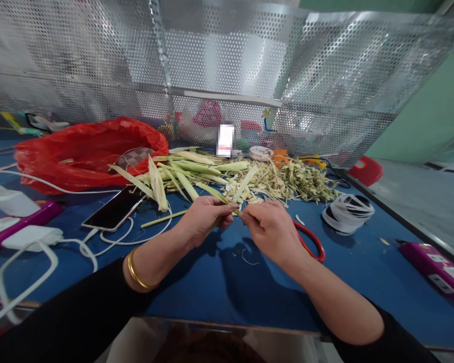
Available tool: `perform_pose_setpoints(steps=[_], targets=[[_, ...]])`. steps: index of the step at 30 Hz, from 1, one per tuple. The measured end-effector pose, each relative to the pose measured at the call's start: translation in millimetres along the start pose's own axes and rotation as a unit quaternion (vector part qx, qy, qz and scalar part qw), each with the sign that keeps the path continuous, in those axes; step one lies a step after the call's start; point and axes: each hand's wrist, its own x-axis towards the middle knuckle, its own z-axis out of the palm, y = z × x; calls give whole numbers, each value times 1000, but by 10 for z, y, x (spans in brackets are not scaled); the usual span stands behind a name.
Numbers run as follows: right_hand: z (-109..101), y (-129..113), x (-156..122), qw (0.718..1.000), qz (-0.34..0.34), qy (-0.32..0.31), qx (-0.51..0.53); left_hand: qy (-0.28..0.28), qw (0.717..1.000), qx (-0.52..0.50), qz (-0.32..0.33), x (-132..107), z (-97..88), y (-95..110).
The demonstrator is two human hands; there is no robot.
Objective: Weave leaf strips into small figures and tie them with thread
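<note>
A pale green leaf strip (pixel 245 185) is pinched between my two hands over the near middle of the blue table. My left hand (pixel 206 217), with a gold bangle at the wrist, is closed on it, thumb against fingertips. Close beside it, my right hand (pixel 270 227) has its fingers curled tight on the strip's lower end. Just beyond lies a heap of long green stalks and husk-like leaves (pixel 196 166). A red scissor-like handle (pixel 312 242) shows partly from behind my right hand.
A red plastic bag (pixel 68 151) stands at the left, near a phone (pixel 115 207) and a white charging cable (pixel 124 242). Dried trimmings (pixel 306 179) are piled at the back right. A white tape roll (pixel 348 214) and a purple power strip (pixel 435 267) lie right. Perforated metal mesh (pixel 227 65) closes the back.
</note>
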Motion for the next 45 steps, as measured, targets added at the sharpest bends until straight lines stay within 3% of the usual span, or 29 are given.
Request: perform_pose_setpoints(steps=[9,12,16,18,22,25,32,37,40,45], targets=[[44,33,25,999,20,-10,24,-18,1000,-9,-15,44,-70,0],[29,75,67,997,57,-22,44,-48,997,-45,-50,28,-97,46],[10,146,122,983,142,-9,117,-51,996,-52,-48,4,-98,79],[27,183,138,950,198,-9,241,-63,997,-26,-47,-6,-88,75],[85,217,139,824,260,-19,504,-89,995,23,-46,-16,-69,37],[115,204,128,792,268,-15,548,-117,992,38,-34,-13,-63,-13],[124,133,124,831,278,41,480,-125,989,78,-34,-8,-49,-56],[144,119,112,881,254,77,392,-110,984,124,-64,-41,-33,-24],[102,148,128,900,194,63,385,-117,988,73,-66,-47,-47,-10],[-32,185,180,886,143,81,434,-123,988,-73,-61,-38,-118,84]])
